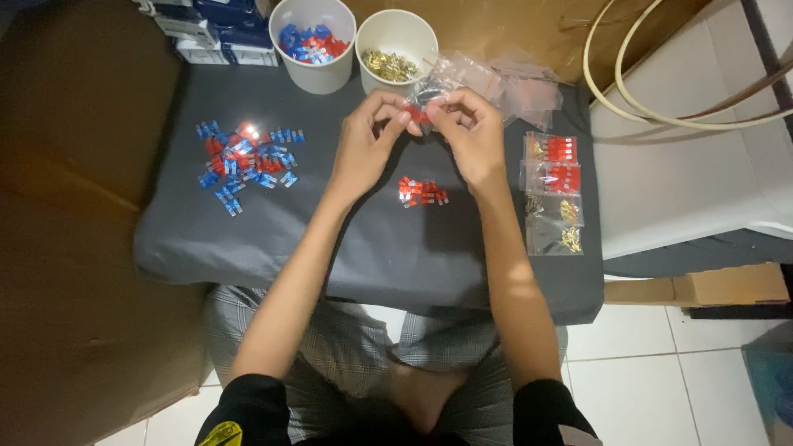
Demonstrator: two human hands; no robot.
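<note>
Nearest to the camera, black sleeves are giving way to two bare forearms reaching out over checked trousers toward a dark grey padded work surface (248,256). Both hands are meeting above its middle. The left hand (363,149) and the right hand (471,140) are pinching, fingertips almost touching, a small clear plastic bag (429,92) with a small red part (420,116) showing at its lower edge between the thumbs.

Just below the hands, a little cluster of red connectors (421,193) is lying on the cloth. Off to the person's left, a bigger loose heap of red and blue connectors (246,158) is catching a bright glint of light.

Along the far edge, two white paper cups are standing side by side: one (312,62) is holding red and blue pieces, the other (395,37) brass-coloured metal terminals. Empty clear bags (520,87) are lying crumpled just beside the second cup. To the person's right, a column of filled bags (552,192) is lying flat, the upper ones showing red parts, the lower ones brass bits.

Pale tubing (628,95) is curving over a white surface beyond the right edge, and a cardboard box (702,287) is sitting on the tiled floor.
</note>
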